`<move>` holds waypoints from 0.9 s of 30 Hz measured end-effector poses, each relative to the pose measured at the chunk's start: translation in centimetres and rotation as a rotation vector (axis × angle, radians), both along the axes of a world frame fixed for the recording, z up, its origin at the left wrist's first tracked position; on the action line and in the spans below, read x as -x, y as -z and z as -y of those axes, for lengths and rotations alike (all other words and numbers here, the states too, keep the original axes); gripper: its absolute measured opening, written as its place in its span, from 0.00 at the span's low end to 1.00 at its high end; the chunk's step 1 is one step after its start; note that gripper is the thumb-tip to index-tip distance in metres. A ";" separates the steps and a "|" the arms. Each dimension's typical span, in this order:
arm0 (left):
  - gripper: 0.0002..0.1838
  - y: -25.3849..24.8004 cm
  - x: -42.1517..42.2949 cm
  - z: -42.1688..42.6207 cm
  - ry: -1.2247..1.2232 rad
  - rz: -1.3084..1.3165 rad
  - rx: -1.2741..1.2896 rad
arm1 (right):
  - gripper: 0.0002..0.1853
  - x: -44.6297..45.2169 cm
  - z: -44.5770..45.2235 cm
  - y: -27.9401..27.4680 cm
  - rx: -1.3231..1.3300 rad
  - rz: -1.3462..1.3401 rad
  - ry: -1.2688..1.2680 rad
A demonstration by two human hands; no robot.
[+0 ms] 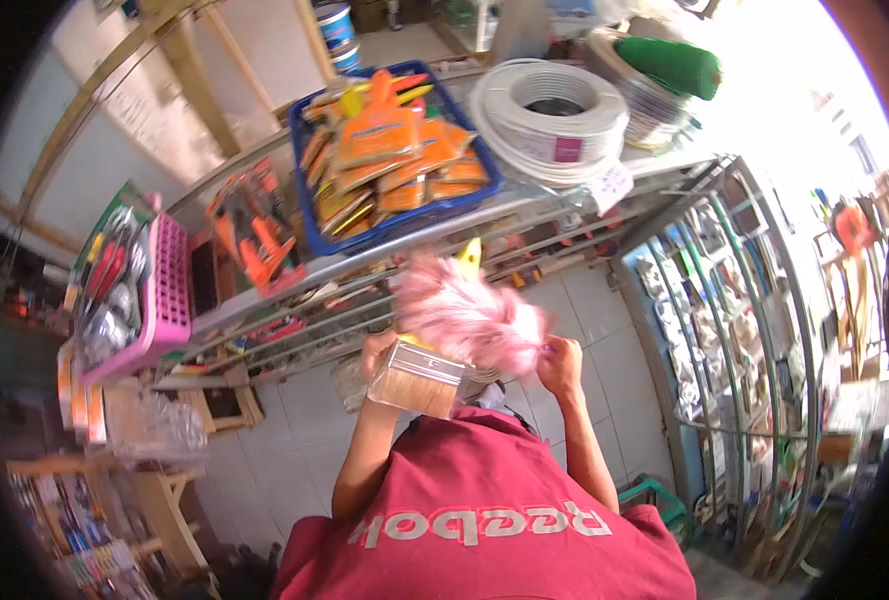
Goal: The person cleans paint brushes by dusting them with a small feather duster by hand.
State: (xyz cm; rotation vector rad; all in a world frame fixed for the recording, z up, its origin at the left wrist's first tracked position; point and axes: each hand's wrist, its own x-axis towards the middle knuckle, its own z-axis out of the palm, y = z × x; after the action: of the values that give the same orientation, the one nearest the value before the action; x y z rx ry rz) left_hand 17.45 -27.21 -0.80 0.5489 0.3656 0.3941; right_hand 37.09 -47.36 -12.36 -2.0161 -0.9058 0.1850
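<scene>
A person in a red shirt (504,570) stands before a glass-topped table (389,232) with an item in either hand. The left hand (379,358) has its grip closed about the side of a wide paintbrush (420,378), whose pale metal band lies across it and whose brown bristles point back toward the shirt. The right hand (560,368) has its grip pinched on the narrow right end of a pink fluffy duster (469,312); the fluff spreads leftward between the two hands, lying just above the brush in view and covering part of it. A yellow piece (470,258) sticks up at the far edge of the fluff; whether it belongs to the duster cannot be told. Both items are held up in front of the body, on the near side of the table. On the table sits a blue basket (306,215) heaped with orange packets (376,138), and to its right a coil of white cable (549,120). Further right, a green roll (670,66) rests on another coil. Left of the blue basket lie orange-handled tools (262,250), and beyond them stands a pink basket (170,270) with mixed goods inside. Pale floor tiles (309,420) show below the hands.
</scene>
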 end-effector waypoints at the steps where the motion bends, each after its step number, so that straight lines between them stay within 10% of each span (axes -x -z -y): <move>1: 0.45 0.0 0.0 0.1 -0.013 -0.030 -0.016 | 0.06 0.2 -0.1 -1.4 0.164 -0.009 0.124; 6: 0.44 -0.3 -1.5 0.6 0.131 0.103 -0.079 | 0.05 0.2 1.2 -0.5 -0.346 -0.266 0.206; 10: 0.42 0.0 -1.9 1.0 0.161 0.097 -0.121 | 0.05 0.3 3.8 -3.6 0.171 0.107 0.015; 14: 0.41 -0.3 -2.3 1.2 0.225 0.145 -0.217 | 0.05 0.1 4.7 2.1 -0.194 -0.085 0.288; 19: 0.41 0.5 -1.8 0.5 0.175 0.136 0.164 | 0.06 3.5 6.9 -6.6 0.142 0.097 0.151; 22: 0.42 -0.6 -2.0 0.1 0.404 0.194 0.045 | 0.08 3.5 6.6 -3.1 -0.178 -0.336 0.423; 25: 0.43 -0.1 -1.7 -0.6 0.542 0.194 -0.131 | 0.08 4.6 4.9 -3.5 -0.690 0.074 0.332; 26: 0.43 0.3 -1.6 -0.6 0.539 0.167 -0.165 | 0.09 4.8 7.6 -1.4 -0.103 -0.128 0.159; 27: 0.43 0.4 -1.7 -0.4 0.487 0.167 -0.151 | 0.08 5.0 7.7 -2.4 -0.050 -0.114 0.241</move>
State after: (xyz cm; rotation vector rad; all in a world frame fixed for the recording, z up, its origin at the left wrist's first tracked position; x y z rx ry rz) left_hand 19.12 -26.82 -1.23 0.7241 0.0341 -0.0044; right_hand 32.09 -55.03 -10.00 -2.0264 -0.5851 0.1399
